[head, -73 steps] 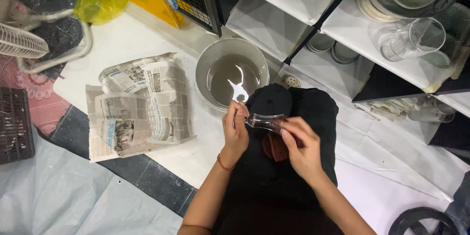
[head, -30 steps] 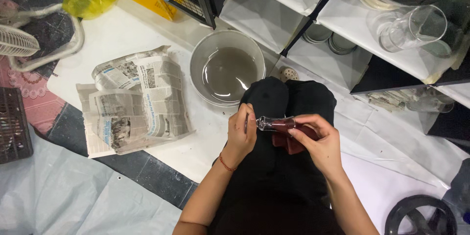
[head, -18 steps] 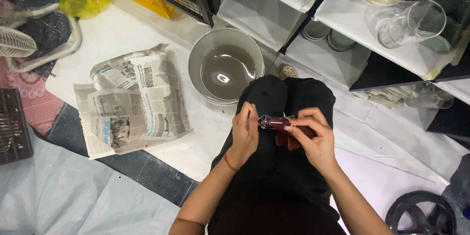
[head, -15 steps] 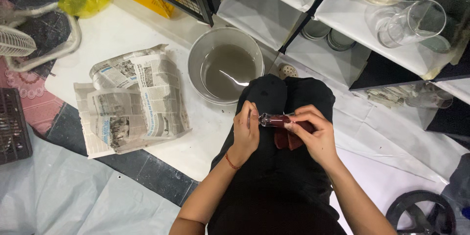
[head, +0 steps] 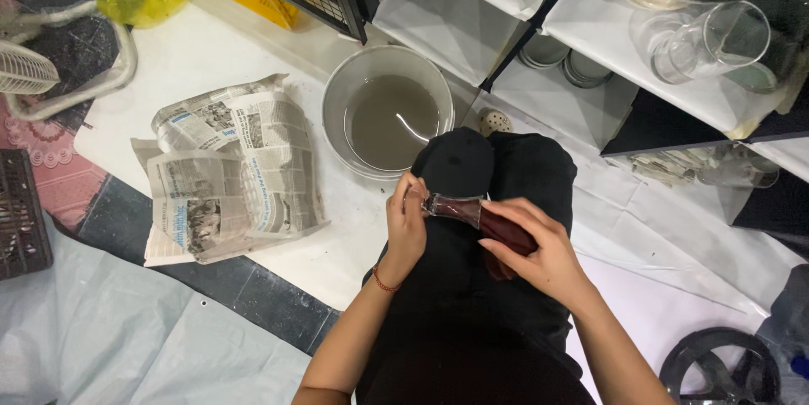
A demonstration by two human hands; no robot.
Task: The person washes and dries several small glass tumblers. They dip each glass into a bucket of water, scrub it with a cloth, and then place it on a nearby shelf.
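A: Where's the bottle (head: 484,219) now?

B: Over the lap, lying sideways. The right hand (head: 539,257) is closed around its dark red body; the left hand (head: 406,224) pinches the neck end.

A: Any change?

B: Yes. Moments ago a clear piece was between the hands; now it's this red bottle, and the ripples in the bucket (head: 388,110) have settled. I'd judge the work has shifted to the bottle's mouth.

A: And the newspaper (head: 227,169)?

B: Unmoved, left of the bucket.

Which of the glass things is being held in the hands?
The dark red bottle, gripped by both hands over the lap; the clear glass pitcher lies untouched on the shelf.
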